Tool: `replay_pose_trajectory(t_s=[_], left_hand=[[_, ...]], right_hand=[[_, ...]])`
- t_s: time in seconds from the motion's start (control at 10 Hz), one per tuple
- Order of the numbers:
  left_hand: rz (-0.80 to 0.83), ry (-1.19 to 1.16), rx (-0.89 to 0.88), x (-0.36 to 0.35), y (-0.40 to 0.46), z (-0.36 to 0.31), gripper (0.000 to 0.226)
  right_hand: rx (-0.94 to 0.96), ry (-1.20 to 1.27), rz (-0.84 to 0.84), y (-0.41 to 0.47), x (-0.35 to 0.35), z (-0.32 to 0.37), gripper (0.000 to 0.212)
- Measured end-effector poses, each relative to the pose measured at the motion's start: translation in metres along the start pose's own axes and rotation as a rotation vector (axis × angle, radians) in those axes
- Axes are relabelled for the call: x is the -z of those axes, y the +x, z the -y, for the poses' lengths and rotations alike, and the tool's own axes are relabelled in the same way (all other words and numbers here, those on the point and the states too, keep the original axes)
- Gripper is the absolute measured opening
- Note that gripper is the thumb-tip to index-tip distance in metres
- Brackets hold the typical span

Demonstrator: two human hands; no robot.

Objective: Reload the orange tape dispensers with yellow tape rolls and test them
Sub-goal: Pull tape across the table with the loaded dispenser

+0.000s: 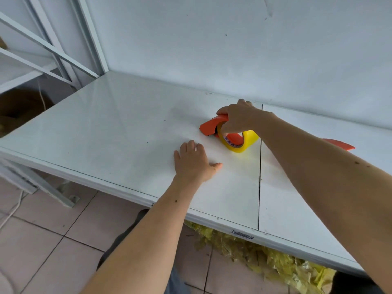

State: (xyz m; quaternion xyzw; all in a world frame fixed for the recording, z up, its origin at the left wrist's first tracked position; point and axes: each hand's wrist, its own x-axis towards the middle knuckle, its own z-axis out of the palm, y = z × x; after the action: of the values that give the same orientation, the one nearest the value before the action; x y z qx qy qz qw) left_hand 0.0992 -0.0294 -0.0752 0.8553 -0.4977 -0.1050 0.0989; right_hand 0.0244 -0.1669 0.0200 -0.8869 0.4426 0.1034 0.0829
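An orange tape dispenser point(211, 126) with a yellow tape roll point(244, 143) mounted on it rests on the white table point(118, 128), towards the back. My right hand point(238, 117) grips it from above, fingers wrapped over the orange body and into the roll's core. My left hand point(194, 163) lies flat on the tabletop a little in front and to the left of the dispenser, fingers apart, holding nothing. A second orange dispenser point(341, 144) pokes out from behind my right forearm, mostly hidden.
The white wall point(233, 49) runs close behind the table. A seam point(260, 166) splits the tabletop just right of the roll. A white metal shelf frame point(53, 52) stands at the left. Crumpled yellow tape waste point(265, 257) lies on the tiled floor under the table's front edge.
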Motion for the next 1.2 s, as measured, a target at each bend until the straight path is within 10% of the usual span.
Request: replay_pose_trajectory(t_s=[0.2, 0.4, 0.8, 1.0, 1.2], left_hand=[[0.028, -0.023, 0.003, 0.000, -0.001, 0.002, 0.087], [0.031, -0.012, -0.010, -0.001, -0.002, 0.005, 0.090], [0.028, 0.009, 0.001, -0.002, 0.000, 0.002, 0.090], [0.030, 0.012, -0.003, -0.002, -0.001, 0.002, 0.092], [0.034, 0.012, 0.001, -0.002, 0.000, 0.002, 0.091]], right_hand=[[-0.033, -0.002, 0.076, 0.002, 0.009, 0.006, 0.076], [-0.049, -0.031, -0.049, 0.013, -0.002, 0.012, 0.041], [-0.108, 0.081, -0.197, 0.014, -0.012, 0.014, 0.085], [-0.085, 0.030, -0.218, 0.020, -0.016, 0.012, 0.037], [-0.039, -0.121, -0.203, 0.021, -0.013, 0.013, 0.047]])
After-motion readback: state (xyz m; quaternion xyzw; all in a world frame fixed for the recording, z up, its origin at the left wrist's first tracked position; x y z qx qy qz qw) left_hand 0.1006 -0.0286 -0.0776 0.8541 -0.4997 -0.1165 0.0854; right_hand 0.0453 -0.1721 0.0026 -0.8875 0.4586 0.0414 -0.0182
